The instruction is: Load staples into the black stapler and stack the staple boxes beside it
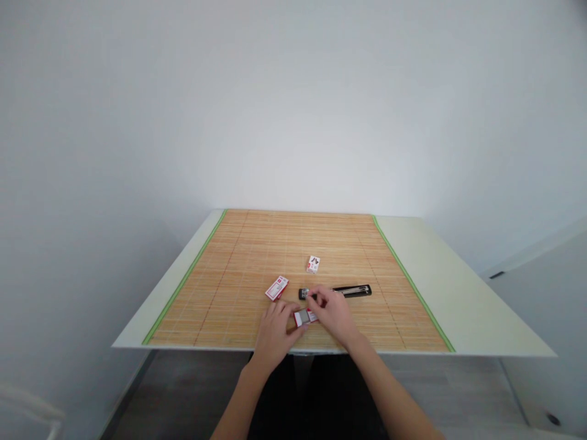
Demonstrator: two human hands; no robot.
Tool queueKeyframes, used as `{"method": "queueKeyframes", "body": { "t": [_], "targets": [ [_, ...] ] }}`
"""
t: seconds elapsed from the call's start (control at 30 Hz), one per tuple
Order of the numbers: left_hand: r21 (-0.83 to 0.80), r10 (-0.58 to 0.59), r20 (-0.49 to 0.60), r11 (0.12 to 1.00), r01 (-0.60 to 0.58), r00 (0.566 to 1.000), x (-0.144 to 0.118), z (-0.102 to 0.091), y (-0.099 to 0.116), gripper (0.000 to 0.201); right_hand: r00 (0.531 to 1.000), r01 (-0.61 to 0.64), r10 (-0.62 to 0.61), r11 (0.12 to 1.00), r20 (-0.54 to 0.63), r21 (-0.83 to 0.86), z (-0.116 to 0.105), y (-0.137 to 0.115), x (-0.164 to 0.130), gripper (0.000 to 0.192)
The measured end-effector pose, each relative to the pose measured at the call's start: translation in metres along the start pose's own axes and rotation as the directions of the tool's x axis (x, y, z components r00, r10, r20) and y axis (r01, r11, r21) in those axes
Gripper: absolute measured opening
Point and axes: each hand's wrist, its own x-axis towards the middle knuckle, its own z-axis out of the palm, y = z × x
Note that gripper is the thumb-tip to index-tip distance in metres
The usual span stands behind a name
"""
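Note:
My left hand (276, 327) grips the left end of a small white and red box (303, 317) low on the mat, thumb and fingers on opposite sides. Grey contents, which look like staples, show in its opening. My right hand (333, 311) is over the box's right end, thumb and index finger pinched together; whatever is between them is too small to make out. Just behind that hand lies a long black stapler-like tool (358, 291) with a silvery strip along it, its middle partly covered by the fingers.
A red and white box (277, 288) rests left of the black tool, beyond my left hand. Farther back lies a smaller white box (313, 264) with a dark picture. All are on a green-edged bamboo mat (229, 269) covering a pale table (458, 293) against a wall.

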Motion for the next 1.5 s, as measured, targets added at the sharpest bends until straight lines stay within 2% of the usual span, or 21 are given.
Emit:
{"method": "queueKeyframes", "body": {
  "t": [0.17, 0.33, 0.57, 0.83, 0.97, 1.23, 1.37, 1.43, 1.5],
  "targets": [
    [0.006, -0.001, 0.019, 1.0, 0.001, 1.0, 0.003, 0.0, 0.002, 0.028, 0.98, 0.096, -0.076, 0.99, 0.182, -0.101, -0.001, -0.004, -0.015, 0.008],
    [-0.013, -0.001, 0.023, 1.0, 0.002, 1.0, 0.004, -0.001, 0.002, 0.025, 0.965, 0.114, -0.07, 0.98, 0.252, -0.166, 0.001, -0.006, -0.012, 0.007],
    [-0.022, -0.016, 0.034, 1.0, 0.017, 0.999, 0.004, -0.002, -0.001, 0.03, 0.945, 0.112, -0.057, 0.981, 0.323, -0.157, -0.011, -0.007, -0.01, 0.006],
    [-0.052, -0.004, 0.062, 0.999, 0.007, 0.998, 0.002, -0.007, -0.005, 0.036, 0.959, 0.021, 0.028, 0.985, 0.281, -0.171, -0.042, 0.024, -0.027, 0.031],
    [-0.015, -0.003, 0.051, 1.0, 0.004, 0.999, 0.003, -0.001, 0.002, 0.04, 0.961, -0.004, 0.044, 0.989, 0.274, -0.145, -0.036, 0.035, -0.033, 0.027],
    [0.008, 0.007, 0.031, 1.0, -0.007, 1.0, 0.005, 0.013, 0.007, 0.04, 0.971, -0.012, 0.025, 0.998, 0.238, -0.058, -0.019, 0.03, -0.033, 0.03],
    [-0.001, 0.019, 0.011, 1.0, -0.019, 1.0, 0.004, 0.012, 0.006, 0.042, 0.977, -0.023, 0.027, 1.0, 0.211, -0.022, -0.016, 0.034, -0.038, 0.042],
    [-0.017, 0.011, -0.023, 1.0, -0.012, 1.0, 0.002, 0.012, 0.008, 0.046, 0.983, -0.053, 0.043, 0.997, 0.178, 0.055, -0.017, 0.043, -0.045, 0.051],
    [-0.022, -0.006, -0.079, 1.0, 0.005, 0.997, 0.001, 0.012, 0.01, 0.05, 0.988, -0.136, 0.119, 0.972, 0.095, 0.193, -0.02, 0.057, -0.054, 0.051]
  ]
}}
